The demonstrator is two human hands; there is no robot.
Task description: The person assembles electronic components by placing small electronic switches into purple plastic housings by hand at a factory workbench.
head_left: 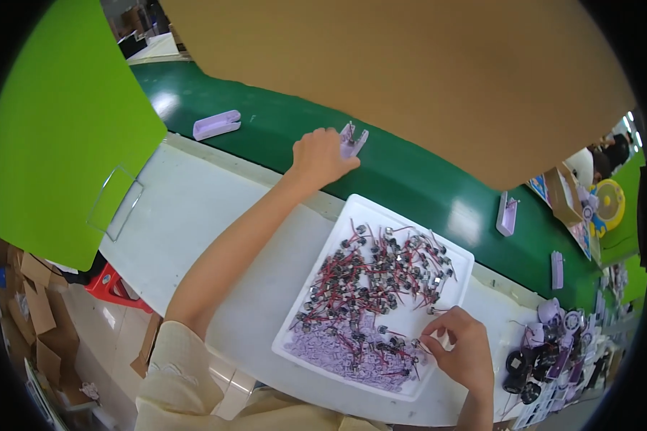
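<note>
My left hand (319, 156) reaches over the green surface, its fingers closed round a lilac plastic housing (351, 142) with small metal bits showing at its far end. Over the right edge of a white tray (461, 267), my right hand (461, 346) is closed in a pinch; what sits between thumb and fingertips is too small to make out. Right by those fingertips lies a small wired part. Many small dark and silver components with red wires (370, 276) fill the tray. Small lilac plastic pieces (316, 353) are heaped in its near part.
Other lilac housings lie on the green belt-like surface (410, 190): one at left (217, 125), two at right (507, 215) (557, 270). Lilac and black assemblies (553, 345) pile up at the right. A brown board (424, 79) overhangs the far side; a green panel (57, 136) stands left.
</note>
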